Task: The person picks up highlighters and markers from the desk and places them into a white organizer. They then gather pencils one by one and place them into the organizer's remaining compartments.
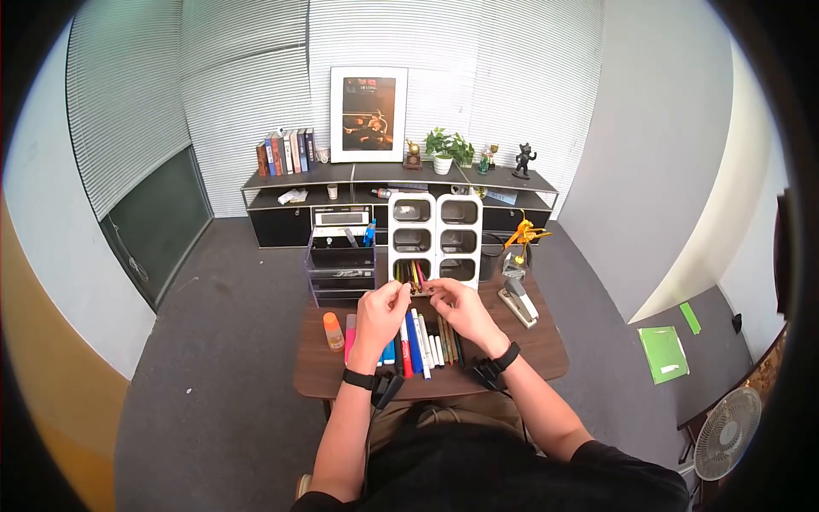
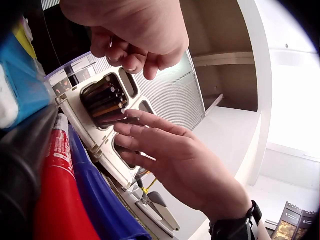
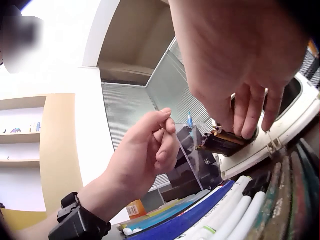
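Note:
My left hand hovers at the front of the white organizer, thumb against curled fingers, with no object showing in its grasp. Opposite it, my right hand reaches to the lower left compartment, its fingers fairly straight at the pencil ends. Several dark pencils stand bunched in that compartment, their ends leaning toward me. A thin dark pencil end shows right by the right fingertips in the left wrist view. Below the hands lies a row of markers, beside dark, worn-looking pencils.
An orange-capped glue bottle stands at the table's left. Behind it is a clear desk drawer unit with a blue pen. At the right are a stapler and an orange figure. The wooden table's front edge is near my lap.

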Demonstrator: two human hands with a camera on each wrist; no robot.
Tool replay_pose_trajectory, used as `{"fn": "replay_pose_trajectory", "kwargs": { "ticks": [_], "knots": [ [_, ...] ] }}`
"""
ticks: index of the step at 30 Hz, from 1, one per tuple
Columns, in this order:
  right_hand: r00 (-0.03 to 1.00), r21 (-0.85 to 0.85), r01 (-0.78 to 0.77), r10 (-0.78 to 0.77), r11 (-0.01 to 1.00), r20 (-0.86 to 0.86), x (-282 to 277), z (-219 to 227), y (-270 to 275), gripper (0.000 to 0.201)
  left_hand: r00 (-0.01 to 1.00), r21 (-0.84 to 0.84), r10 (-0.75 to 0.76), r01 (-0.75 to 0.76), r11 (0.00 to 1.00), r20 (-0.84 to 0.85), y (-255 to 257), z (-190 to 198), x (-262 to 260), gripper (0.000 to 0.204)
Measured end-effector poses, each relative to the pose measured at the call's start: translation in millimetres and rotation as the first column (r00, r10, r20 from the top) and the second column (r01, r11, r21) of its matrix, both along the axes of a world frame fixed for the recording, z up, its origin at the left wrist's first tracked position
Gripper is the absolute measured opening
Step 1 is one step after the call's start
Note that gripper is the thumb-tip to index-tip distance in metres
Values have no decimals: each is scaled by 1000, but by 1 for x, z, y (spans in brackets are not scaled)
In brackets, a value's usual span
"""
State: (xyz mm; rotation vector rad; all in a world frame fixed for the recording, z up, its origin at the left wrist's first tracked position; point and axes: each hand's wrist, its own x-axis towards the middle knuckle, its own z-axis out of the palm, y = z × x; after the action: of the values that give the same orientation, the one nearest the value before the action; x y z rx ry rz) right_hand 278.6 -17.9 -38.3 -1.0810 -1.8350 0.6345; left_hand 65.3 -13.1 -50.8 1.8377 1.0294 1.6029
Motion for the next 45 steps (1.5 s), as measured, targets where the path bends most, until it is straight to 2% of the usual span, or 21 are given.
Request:
{"fn": "replay_pose_trajectory", "kwargs": {
  "ticks": [1, 3, 5, 8, 9, 11, 12, 13, 15, 16, 18, 19, 21, 25, 27, 30, 32, 33, 35, 36, 45],
  "knots": [
    [1000, -1, 0, 0, 1000, 2, 0, 4, -3, 34, 1000, -1, 0, 0, 1000, 2, 0, 0, 0, 33],
    [991, 135, 127, -120, 983, -61, 0, 12, -8, 28, 1000, 5, -10, 10, 1000, 2, 1, -1, 0, 33],
    [971, 160, 231, -217, 960, -103, 5, 25, -17, 24, 1000, 10, -4, 4, 1000, 0, 4, -4, 0, 33],
    [942, 420, 331, -272, 845, -195, 14, 51, -38, 18, 1000, 18, 9, -9, 1000, 13, 4, -3, 1, 33],
    [934, 549, 357, -292, 755, -206, 21, 55, -41, 15, 999, 21, 15, -15, 1000, 28, 2, -1, 2, 33],
    [899, 540, 435, -320, 721, -298, 34, 61, -48, 13, 999, 34, 12, -13, 999, 41, 2, -1, 3, 33],
    [864, 425, 490, -360, 761, -352, 40, 60, -48, 13, 998, 48, 10, -13, 999, 57, 1, -2, 5, 33],
    [840, 294, 475, -328, 829, -431, 43, 62, -48, 16, 999, 47, 0, -2, 999, 51, 1, -3, 5, 33],
    [842, 161, 439, -342, 884, -417, 50, 63, -46, 18, 1000, -2, -4, 4, 1000, 24, 1, -1, 2, 34],
    [840, 163, 441, -341, 883, -422, 56, 60, -42, 18, 1000, -6, 8, -8, 1000, 9, 2, -1, 1, 34],
    [898, 126, 439, -437, 889, -45, 67, 48, -35, 22, 1000, -9, 14, -14, 1000, 0, -1, 2, 1, 34],
    [898, 126, 440, -438, 889, -47, 68, 42, -33, 22, 1000, -15, 21, -21, 1000, -5, -2, 3, 1, 34],
    [921, -87, 386, -378, 919, 88, 68, 32, -34, 25, 1000, -2, 17, -17, 1000, 3, 1, 0, 2, 34],
    [914, -87, 396, -384, 914, 129, 76, -6, -18, 25, 1000, 3, 14, -14, 1000, 6, 2, -2, 1, 35],
    [910, -83, 406, -395, 910, 123, 72, -8, -18, 24, 1000, -6, 19, -19, 1000, -3, 0, 0, 1, 35],
    [915, -113, 402, -403, 909, 16, 69, -4, -25, 23, 1000, -12, 20, -20, 1000, -12, 0, 1, 1, 35],
    [927, -258, 340, -276, 904, 252, 75, 5, -29, 24, 1000, -8, 16, -17, 1000, -13, -1, 1, 1, 34],
    [927, -259, 341, -278, 904, 250, 75, 11, -31, 24, 1000, -10, 14, -14, 1000, -8, -1, 0, 1, 35],
    [949, -523, 244, -91, 817, 301, 73, 23, -38, 28, 1000, -9, 7, -8, 1000, -5, -1, 1, 3, 35],
    [959, -546, 219, -75, 809, 274, 71, 26, -41, 29, 1000, -6, 0, 0, 1000, 13, -2, 3, 4, 35],
    [978, -524, 134, -28, 841, 205, 61, 15, -38, 26, 1000, -33, 11, -12, 999, -27, -1, 2, 0, 36]
  ]
}}
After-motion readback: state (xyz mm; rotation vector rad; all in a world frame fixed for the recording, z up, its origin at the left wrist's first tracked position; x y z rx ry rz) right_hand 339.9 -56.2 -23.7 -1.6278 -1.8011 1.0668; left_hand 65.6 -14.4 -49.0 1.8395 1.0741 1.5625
